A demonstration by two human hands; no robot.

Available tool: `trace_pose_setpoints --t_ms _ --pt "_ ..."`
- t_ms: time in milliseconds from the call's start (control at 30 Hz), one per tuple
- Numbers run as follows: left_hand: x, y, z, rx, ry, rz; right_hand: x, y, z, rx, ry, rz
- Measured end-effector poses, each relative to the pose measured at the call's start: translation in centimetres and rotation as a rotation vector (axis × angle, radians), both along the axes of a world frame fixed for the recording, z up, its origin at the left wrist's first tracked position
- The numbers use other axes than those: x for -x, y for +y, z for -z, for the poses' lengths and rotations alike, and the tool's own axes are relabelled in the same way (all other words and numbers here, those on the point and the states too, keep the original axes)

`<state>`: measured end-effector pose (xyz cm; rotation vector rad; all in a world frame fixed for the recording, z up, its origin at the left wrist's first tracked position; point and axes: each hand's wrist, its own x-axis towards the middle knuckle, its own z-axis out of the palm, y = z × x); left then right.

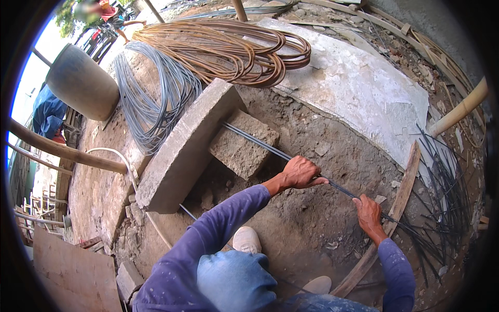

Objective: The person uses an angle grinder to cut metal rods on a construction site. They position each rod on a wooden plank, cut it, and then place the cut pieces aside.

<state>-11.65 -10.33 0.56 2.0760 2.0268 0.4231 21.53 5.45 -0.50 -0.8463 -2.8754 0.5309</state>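
Observation:
A small bundle of thin grey steel rods (255, 140) runs slantwise across the middle. Its far end rests on a rough concrete block (248, 143) and reaches a long upright concrete slab (187, 148). Palm down, my left hand (301, 172) is wrapped around the rods just past the block. Lower and to the right, my right hand (369, 214) grips the same rods, its fingers partly hidden. Beyond it the rods spread toward a loose heap of dark rods (446, 200). A long wooden strip (408, 184) passes under the rods near my right hand.
Rusty rod coils (223, 47) and a grey rod bundle (156, 96) lie beyond the slab. A whitish sheet (358, 78) covers ground at the far right. Bamboo poles (462, 106) stand around. A large drum (83, 83) is at the left; a person (106, 11) is far off.

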Motion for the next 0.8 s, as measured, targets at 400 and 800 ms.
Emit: trace_pose_setpoints --t_ms 400,800 --pt "-0.04 0.02 -0.09 0.003 -0.003 0.004 -0.13 0.25 0.54 -0.045 0.006 -0.024" --pt "0.01 -0.07 0.22 -0.007 -0.004 -0.005 -0.18 0.3 0.71 -0.065 -0.012 -0.027"
